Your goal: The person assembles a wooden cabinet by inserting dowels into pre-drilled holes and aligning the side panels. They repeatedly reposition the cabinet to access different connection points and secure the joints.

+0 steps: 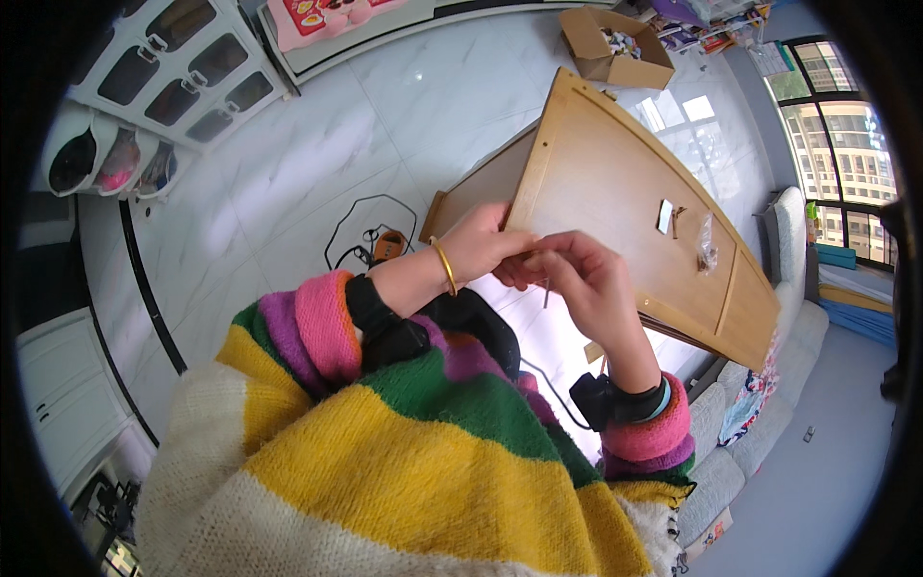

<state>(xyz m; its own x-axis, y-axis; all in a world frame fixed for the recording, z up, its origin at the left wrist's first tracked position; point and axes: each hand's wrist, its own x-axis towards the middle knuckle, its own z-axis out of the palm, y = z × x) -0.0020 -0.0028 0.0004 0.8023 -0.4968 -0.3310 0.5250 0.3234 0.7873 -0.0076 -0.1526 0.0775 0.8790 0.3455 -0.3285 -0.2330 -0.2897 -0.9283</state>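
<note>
Nearest: my chunky knitted sweater striped in yellow, green, purple, pink and cream (413, 438), cuffs bunched thick on the forearms, likely so the wool stays out of the finger work. Under everything, glossy white floor tiles with grey marbling (317, 144). Then the big light-brown wooden furniture piece with flat framed panels (615, 163), one corner pointing at me; probably set that way so I can reach that corner. Open-topped brown cardboard box (642, 69) on the floor beyond it, well apart from my hands.

My hands meet right at the near corner. Left hand (469, 248), gold bangle on the wrist, has fingers at the wood's edge and thumb stretched toward the right fingertips; seems to steady the spot, but can't tell whether it grips wood or something tiny, fingertips hidden. Right hand (591, 284): thumb and fingers pinched together on a small thing, wrist bent in, presumably for fine control.

Orange-and-black rounded object with a looping black cord (389, 244) on the floor left of the wood. Crinkled clear plastic bag (707, 252) lies on the panel, with a small white rectangular item (664, 216) and thin brown pieces (679, 223) next to it, maybe parked there to be within reach. Smallest: thin grey metal rod (547, 294), hanging below the right pinch, just beside the corner.
</note>
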